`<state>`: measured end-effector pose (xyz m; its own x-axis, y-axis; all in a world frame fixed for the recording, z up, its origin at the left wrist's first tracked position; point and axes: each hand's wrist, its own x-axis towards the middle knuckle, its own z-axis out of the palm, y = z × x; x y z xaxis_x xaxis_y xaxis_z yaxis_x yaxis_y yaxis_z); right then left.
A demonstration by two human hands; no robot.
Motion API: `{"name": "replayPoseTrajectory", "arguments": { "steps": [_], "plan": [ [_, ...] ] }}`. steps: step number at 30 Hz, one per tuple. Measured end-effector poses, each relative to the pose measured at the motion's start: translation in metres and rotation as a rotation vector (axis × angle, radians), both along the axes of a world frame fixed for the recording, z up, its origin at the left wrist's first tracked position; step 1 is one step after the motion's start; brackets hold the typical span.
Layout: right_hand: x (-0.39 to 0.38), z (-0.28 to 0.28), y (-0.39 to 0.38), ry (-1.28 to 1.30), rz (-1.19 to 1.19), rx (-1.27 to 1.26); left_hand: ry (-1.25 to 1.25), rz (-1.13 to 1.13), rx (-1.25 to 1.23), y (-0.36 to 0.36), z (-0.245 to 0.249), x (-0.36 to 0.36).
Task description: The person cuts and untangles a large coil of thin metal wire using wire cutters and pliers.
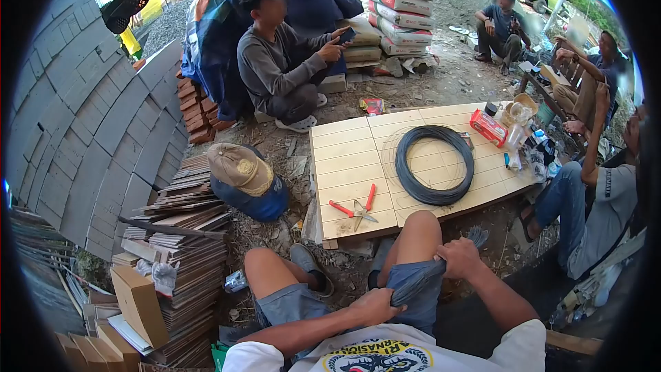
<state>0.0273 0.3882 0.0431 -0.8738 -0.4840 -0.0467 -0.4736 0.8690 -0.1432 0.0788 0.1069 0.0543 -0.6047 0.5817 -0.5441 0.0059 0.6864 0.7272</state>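
Note:
A bundle of thin dark wires (pixel 418 284) lies across my lap, over the grey shorts. My left hand (pixel 375 306) is closed round its lower end. Near the other end, above my knee, my right hand (pixel 460 258) grips the same bundle, and loose wire tips stick out beyond it. In front of my knees, a large coil of dark wire (pixel 435 194) rests on a low, light wooden table (pixel 348 158). Red-handled cutters (pixel 358 212) lie on the table left of the coil, with their handles spread.
A person crouches behind the table with a phone; others sit at the right. Left are a cap (pixel 239 167) on a blue container (pixel 258 200), stacked tiles (pixel 196 269) and an open cardboard box (pixel 140 303). A red packet (pixel 489 128) and plastic cups sit at the table's right end.

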Motion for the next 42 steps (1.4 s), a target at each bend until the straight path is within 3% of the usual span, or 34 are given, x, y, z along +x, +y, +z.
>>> {"name": "replayPoseTrajectory", "arguments": {
  "steps": [9,15,21,23,24,26,32,42],
  "plan": [
    [-0.011,0.013,0.006,-0.044,0.015,0.125,-0.014,-0.006,0.017,0.005,-0.007,-0.017],
    [-0.022,0.045,0.01,0.089,0.243,0.113,-0.07,0.005,0.041,0.006,0.01,-0.012],
    [-0.037,0.056,0.03,0.242,0.451,-0.124,-0.076,0.031,0.074,0.016,0.005,0.006],
    [-0.046,0.036,0.046,0.047,0.443,-0.018,0.04,0.059,0.085,0.018,-0.019,0.013],
    [-0.047,0.033,0.047,0.046,0.442,-0.026,0.037,0.059,0.077,0.02,-0.01,0.012],
    [-0.05,0.035,0.049,-0.159,0.376,0.193,-0.089,0.015,-0.039,0.026,0.016,0.009],
    [-0.05,0.055,0.03,-0.3,0.268,0.532,0.055,0.087,-0.075,0.043,-0.003,0.024],
    [-0.037,0.057,0.017,-0.28,0.141,0.619,-0.02,-0.047,-0.059,0.056,-0.028,0.037]
  ]
}}
